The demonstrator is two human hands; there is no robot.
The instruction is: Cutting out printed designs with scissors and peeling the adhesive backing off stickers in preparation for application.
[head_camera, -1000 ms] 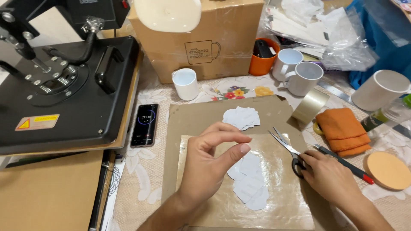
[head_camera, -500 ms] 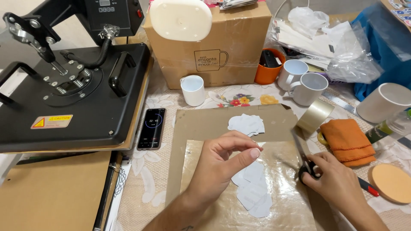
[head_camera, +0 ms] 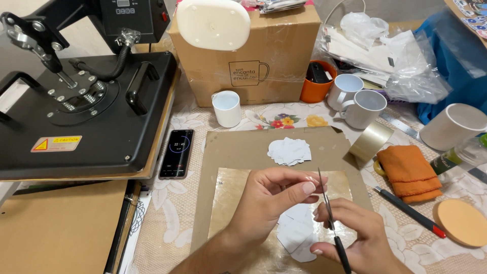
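My left hand [head_camera: 274,203] hovers over a brown paper sheet [head_camera: 228,203], thumb and forefinger pinched on a small paper piece that the fingers mostly hide. My right hand [head_camera: 355,238] grips black-handled scissors [head_camera: 324,203]. Their blades point up and touch the left fingertips. White paper cutouts [head_camera: 297,236] lie on the sheet beneath both hands. A second pile of white cutouts [head_camera: 289,150] rests farther back on the cardboard mat [head_camera: 233,147].
A black heat press [head_camera: 86,101] fills the left, with a phone [head_camera: 176,153] beside it. Behind the mat stand a white mug [head_camera: 227,108] and a cardboard box [head_camera: 253,56]. A tape roll [head_camera: 370,141], orange cloth [head_camera: 410,170], pen [head_camera: 408,210] and cork disc [head_camera: 462,221] lie to the right.
My right hand lifted the scissors from the mat's right side and brought them to the left fingertips. My left hand stayed pinched over the sheet.
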